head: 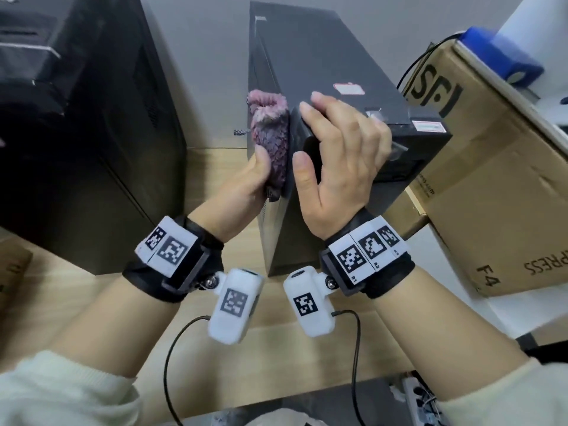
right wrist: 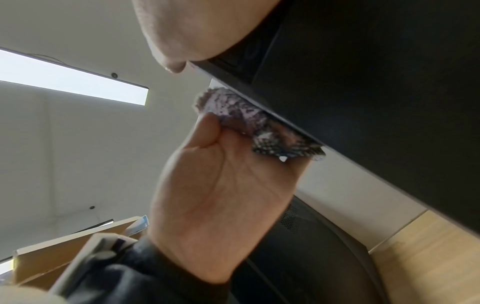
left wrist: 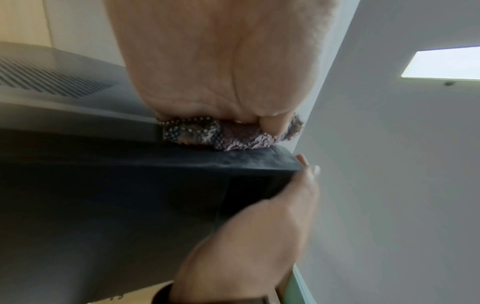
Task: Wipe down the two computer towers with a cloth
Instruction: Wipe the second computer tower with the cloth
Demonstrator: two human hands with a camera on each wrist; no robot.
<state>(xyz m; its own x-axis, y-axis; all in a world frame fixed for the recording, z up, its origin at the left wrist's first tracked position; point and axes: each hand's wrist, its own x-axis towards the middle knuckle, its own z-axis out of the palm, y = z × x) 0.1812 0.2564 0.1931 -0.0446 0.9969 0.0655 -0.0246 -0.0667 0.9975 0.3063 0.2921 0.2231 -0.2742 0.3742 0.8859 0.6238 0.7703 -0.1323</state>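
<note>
A slim black computer tower (head: 322, 66) stands in the middle, tilted a little. My left hand (head: 249, 182) grips a bunched pink-purple cloth (head: 270, 130) and presses it against the tower's left side panel near the top front edge. My right hand (head: 338, 149) holds the tower's top front corner, fingers over the top and thumb on the front face. The left wrist view shows the cloth (left wrist: 226, 135) squeezed between palm and tower (left wrist: 103, 195). In the right wrist view the cloth (right wrist: 239, 111) lies along the tower's edge (right wrist: 376, 82). A larger black tower (head: 76, 133) stands at the left.
A big cardboard box (head: 491, 179) leans close on the slim tower's right, with a blue object (head: 501, 56) on top. A power strip (head: 421, 401) lies at the bottom right. Light wooden surface (head: 215, 302) shows between the towers. Another cardboard piece (head: 12, 265) sits at the left edge.
</note>
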